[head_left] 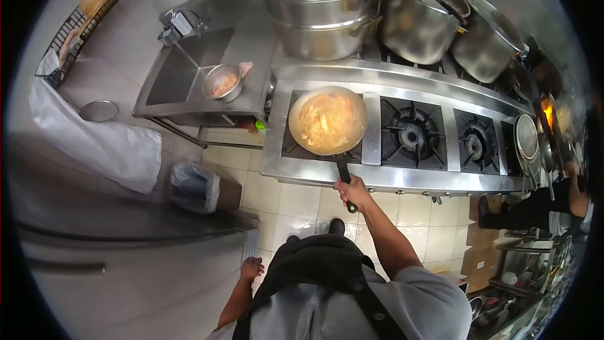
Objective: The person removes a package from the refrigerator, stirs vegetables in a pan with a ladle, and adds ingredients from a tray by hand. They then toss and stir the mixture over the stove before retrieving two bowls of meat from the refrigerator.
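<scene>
A frying pan [328,119] with a light rim and a black handle sits over the left burner of the stove. Yellowish, soft food [324,121] covers its inside, with orange-red bits near the top right. My right hand [357,193] is wrapped around the pan's handle, in front of the stove edge. Down at my side, my left hand [253,268] hangs with its fingers curled and nothing seen in them, nearest to the grey cabinet at the left.
Two bare burners [412,135] lie right of the pan. Large steel pots [423,16] and a steamer [321,16] line the back. On the sink counter stands a bowl [223,82] of pinkish food. A bin [200,187] sits at left; another person [535,204] stands at far right near a flame.
</scene>
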Motion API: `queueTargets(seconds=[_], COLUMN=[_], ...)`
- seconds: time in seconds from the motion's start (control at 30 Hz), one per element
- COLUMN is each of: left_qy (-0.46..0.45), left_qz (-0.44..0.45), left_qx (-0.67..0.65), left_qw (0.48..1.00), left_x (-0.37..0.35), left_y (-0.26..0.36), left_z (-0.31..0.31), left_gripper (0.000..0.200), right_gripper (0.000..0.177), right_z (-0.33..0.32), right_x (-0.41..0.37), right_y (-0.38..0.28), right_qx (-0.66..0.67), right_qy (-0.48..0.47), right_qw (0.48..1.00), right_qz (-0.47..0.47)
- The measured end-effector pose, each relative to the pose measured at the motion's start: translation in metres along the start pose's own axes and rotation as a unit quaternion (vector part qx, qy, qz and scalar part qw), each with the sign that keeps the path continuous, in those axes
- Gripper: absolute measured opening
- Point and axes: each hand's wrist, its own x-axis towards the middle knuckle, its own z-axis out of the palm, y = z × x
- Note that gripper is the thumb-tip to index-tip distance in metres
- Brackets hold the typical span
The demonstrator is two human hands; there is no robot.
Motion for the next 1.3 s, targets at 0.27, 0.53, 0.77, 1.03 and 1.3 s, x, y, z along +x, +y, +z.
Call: queueTargets(seconds=[0.27,0.53,0.77,1.03,1.3], left_qy=[-0.056,-0.042,-0.025,-0.033,-0.071], left_qz=[-0.165,-0.12,-0.113,0.034,0.04], left_qx=[-0.079,-0.09,-0.056,0.027,0.025], left_qw=[0.982,0.988,0.992,0.999,0.996], left_x=[0.021,0.017,-0.005,-0.005,-0.012], left_y=[-0.065,-0.08,-0.056,-0.103,-0.104], left_z=[-0.015,-0.025,-0.039,-0.041,-0.033], left_gripper=[0.024,0.026,0.025,0.019,0.016], right_gripper=[0.017,0.016,0.013,0.013,0.015], right_z=[0.004,0.035,0.02,0.037,0.024], right_x=[-0.086,-0.063,-0.084,-0.009,0.021], right_y=[-0.026,-0.074,-0.051,-0.025,0.018], right_qx=[-0.024,0.022,0.023,0.081,0.068], right_qy=[-0.023,-0.054,-0.036,-0.014,-0.016], right_qw=[0.999,0.997,0.997,0.996,0.998], right_qz=[0.028,-0.051,-0.07,-0.032,-0.005])
